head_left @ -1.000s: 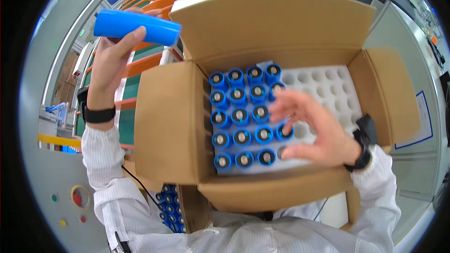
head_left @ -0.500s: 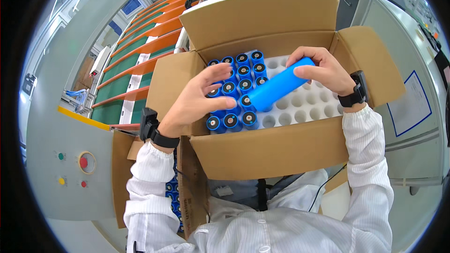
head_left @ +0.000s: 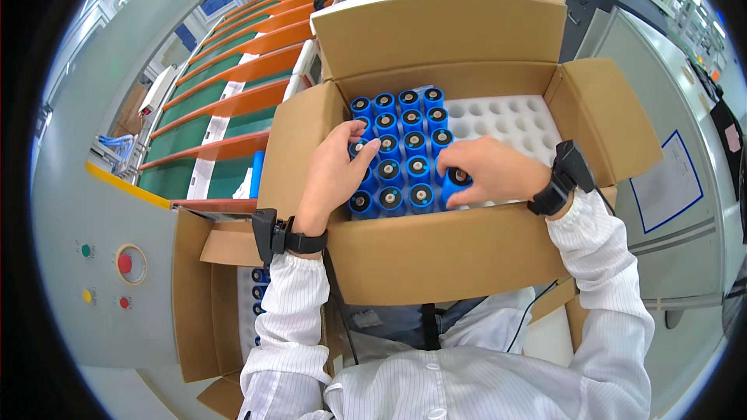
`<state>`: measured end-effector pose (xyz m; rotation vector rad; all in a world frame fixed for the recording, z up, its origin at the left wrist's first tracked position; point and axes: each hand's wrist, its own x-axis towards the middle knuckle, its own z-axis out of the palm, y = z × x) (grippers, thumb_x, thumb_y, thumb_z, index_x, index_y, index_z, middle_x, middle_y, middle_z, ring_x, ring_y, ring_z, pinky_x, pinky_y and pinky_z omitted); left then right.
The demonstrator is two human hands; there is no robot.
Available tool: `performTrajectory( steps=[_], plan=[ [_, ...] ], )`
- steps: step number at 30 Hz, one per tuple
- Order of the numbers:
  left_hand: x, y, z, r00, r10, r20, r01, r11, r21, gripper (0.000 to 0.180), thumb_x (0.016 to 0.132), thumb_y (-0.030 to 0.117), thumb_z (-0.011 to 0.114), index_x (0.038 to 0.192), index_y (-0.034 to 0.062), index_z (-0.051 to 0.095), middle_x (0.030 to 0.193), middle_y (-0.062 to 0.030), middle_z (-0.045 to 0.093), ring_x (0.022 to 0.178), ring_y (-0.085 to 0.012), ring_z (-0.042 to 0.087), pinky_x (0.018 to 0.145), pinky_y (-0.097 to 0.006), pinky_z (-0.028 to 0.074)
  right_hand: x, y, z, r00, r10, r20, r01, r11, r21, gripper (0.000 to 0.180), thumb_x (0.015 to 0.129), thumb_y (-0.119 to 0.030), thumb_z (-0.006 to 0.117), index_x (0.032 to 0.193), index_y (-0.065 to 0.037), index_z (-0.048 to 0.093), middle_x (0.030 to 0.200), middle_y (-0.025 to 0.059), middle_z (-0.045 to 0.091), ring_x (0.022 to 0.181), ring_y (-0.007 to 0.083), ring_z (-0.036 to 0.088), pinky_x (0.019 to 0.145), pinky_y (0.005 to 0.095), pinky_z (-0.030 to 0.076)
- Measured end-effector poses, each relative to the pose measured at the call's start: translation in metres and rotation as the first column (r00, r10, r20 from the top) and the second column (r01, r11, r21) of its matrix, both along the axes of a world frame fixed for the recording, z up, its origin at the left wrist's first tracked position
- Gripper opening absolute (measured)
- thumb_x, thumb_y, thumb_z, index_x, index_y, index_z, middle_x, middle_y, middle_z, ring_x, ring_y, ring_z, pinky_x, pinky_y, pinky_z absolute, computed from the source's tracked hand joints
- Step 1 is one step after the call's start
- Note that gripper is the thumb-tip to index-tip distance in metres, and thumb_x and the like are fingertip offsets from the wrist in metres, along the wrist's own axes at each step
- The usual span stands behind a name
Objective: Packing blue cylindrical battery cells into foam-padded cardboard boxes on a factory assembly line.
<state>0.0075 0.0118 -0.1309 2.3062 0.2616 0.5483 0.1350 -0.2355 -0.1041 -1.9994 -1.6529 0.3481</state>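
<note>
My right hand (head_left: pixel 490 171) is closed around the top of a blue cylindrical battery (head_left: pixel 456 183), which stands upright at the near end of the filled rows. Its lower part is hidden by the box's front flap and my fingers. My left hand (head_left: pixel 333 167) is over the leftmost column, thumb and fingers apart around the top of a battery (head_left: pixel 359 148); I cannot tell whether they touch it. Several upright blue batteries (head_left: pixel 415 141) with black-ringed tops fill the left part of a white foam tray (head_left: pixel 506 101) inside an open cardboard box (head_left: pixel 436 257).
Round holes show in the tray's right part. A conveyor (head_left: pixel 226 132) with orange dividers runs at the left, a blue cylinder (head_left: pixel 257 174) at its near edge. Below it, another cardboard box (head_left: pixel 206 303) holds more batteries. A grey panel with buttons (head_left: pixel 124 264) stands far left.
The battery in my right hand was tilted above the tray and now stands upright at the near end of the rows. My left hand has moved slightly lower among the left batteries.
</note>
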Motion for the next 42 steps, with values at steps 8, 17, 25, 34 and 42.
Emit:
performTrajectory(
  steps=[8,17,25,34,42],
  plan=[
    [0.001,0.006,-0.004,0.999,-0.038,-0.009,0.037,0.998,-0.045,0.041,0.091,0.021,0.069,0.121,-0.0053,0.059,0.110,-0.0145,0.068,0.102,-0.0205,0.063,0.088,-0.033,0.049,0.024,0.006,0.010,0.950,-0.166,-0.264,0.225,0.952,0.209,0.024,0.083,-0.020,0.078,0.098,-0.005,0.066,0.073,-0.0017,0.055,0.066,0.0071,0.049,0.058,0.0237,0.040],
    [0.000,-0.001,0.002,0.998,-0.038,-0.046,0.037,0.999,-0.011,0.033,0.089,0.021,0.069,0.113,-0.0013,0.064,0.100,-0.0144,0.068,0.093,-0.0234,0.065,0.079,-0.033,0.051,0.062,0.040,-0.015,0.959,-0.204,-0.198,0.235,0.960,0.152,0.020,0.085,-0.024,0.072,0.085,-0.004,0.069,0.064,0.0050,0.061,0.059,0.0153,0.054,0.056,0.0309,0.043],
    [0.000,-0.001,0.003,0.997,-0.058,-0.057,0.054,0.995,-0.082,0.028,0.091,0.019,0.068,0.110,-0.0010,0.065,0.096,-0.0115,0.068,0.089,-0.0194,0.064,0.076,-0.031,0.049,0.084,0.017,-0.016,0.956,-0.205,-0.211,0.193,0.978,-0.077,0.023,0.085,-0.027,0.073,0.083,-0.004,0.067,0.067,0.0025,0.060,0.062,0.0127,0.052,0.058,0.0292,0.042],
    [0.000,-0.002,0.005,0.996,-0.058,-0.073,0.053,0.996,-0.066,0.027,0.091,0.019,0.068,0.109,-0.0008,0.066,0.095,-0.0099,0.069,0.086,-0.0163,0.063,0.070,-0.028,0.048,0.078,0.016,-0.009,0.951,-0.182,-0.251,0.131,0.970,-0.205,0.022,0.086,-0.025,0.073,0.084,-0.004,0.064,0.066,-0.0002,0.057,0.062,0.0103,0.049,0.057,0.0281,0.039],
    [-0.002,-0.002,0.001,0.998,-0.048,-0.051,0.045,0.997,-0.059,0.025,0.092,0.018,0.067,0.108,-0.0003,0.066,0.090,-0.0085,0.069,0.078,-0.0153,0.063,0.066,-0.028,0.048,0.089,0.013,-0.024,0.959,-0.186,-0.212,0.154,0.975,-0.159,0.020,0.090,-0.022,0.067,0.086,-0.004,0.063,0.065,0.0009,0.053,0.062,0.0117,0.046,0.058,0.0296,0.038]
  ],
)
